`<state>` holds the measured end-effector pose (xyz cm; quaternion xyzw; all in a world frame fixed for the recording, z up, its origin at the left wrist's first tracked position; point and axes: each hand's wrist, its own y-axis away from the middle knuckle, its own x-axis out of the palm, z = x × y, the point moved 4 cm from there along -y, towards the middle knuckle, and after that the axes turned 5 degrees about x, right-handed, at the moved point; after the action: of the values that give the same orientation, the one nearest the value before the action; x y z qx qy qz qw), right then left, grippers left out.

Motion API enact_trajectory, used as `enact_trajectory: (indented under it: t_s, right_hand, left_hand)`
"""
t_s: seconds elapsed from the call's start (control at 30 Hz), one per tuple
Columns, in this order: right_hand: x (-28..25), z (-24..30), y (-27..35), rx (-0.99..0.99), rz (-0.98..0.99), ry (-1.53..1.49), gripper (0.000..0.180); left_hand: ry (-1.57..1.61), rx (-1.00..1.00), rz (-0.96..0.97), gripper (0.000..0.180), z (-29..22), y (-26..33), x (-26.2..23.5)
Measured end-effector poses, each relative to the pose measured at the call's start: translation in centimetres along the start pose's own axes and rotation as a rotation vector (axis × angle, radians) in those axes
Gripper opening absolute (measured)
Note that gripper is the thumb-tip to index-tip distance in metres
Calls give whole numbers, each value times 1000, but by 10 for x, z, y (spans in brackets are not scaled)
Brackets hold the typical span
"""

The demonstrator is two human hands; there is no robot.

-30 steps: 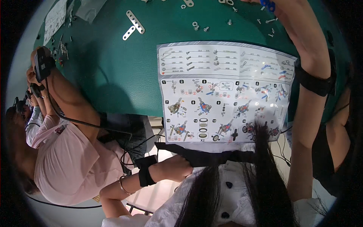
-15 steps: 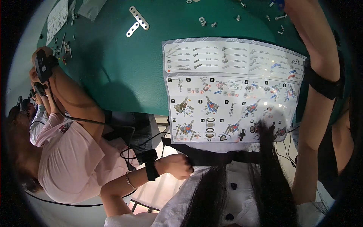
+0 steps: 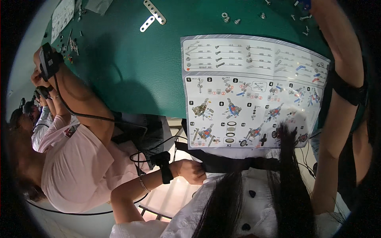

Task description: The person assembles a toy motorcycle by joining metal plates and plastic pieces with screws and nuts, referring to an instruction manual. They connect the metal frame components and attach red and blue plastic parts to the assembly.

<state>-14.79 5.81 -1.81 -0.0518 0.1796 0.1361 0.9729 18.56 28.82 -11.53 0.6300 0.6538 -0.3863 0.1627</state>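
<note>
My left hand [image 3: 193, 171] is low beside my waist, its fingers curled next to a black strap [image 3: 224, 163]. Whatever lies inside the fingers, if anything, is hidden. My right arm reaches far up along the right side. Only the base of my right hand [image 3: 316, 5] shows at the top edge; its fingers are out of sight. Something blue [image 3: 305, 4] shows beside it. Between my arms a printed instruction sheet [image 3: 254, 75] lies on the green table [image 3: 131, 59], its lower part hanging over the near edge toward my lap.
Two perforated metal strips [image 3: 155, 12] lie at the top. Several screws and nuts [image 3: 226, 18] are scattered toward the top right. At the left, a person in a pink shirt [image 3: 79, 162] sits at the table near small parts [image 3: 72, 44]. A black cable [image 3: 91, 117] runs along that person's arm.
The view has shifted, so the sheet and table parts appear farther right and slightly higher. My left hand stays by my waist; my right arm remains stretched out.
</note>
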Motion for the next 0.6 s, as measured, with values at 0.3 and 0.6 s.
enact_trajectory:
  t_s: [0.3,0.6]
  right_hand:
    - [56,3,16,-81,264,16,31]
    - [57,4,25,-39,291,47,31]
  left_hand:
    - [48,-34,-7,33,3,10,9]
    - [39,8,-24,28,4,10,17]
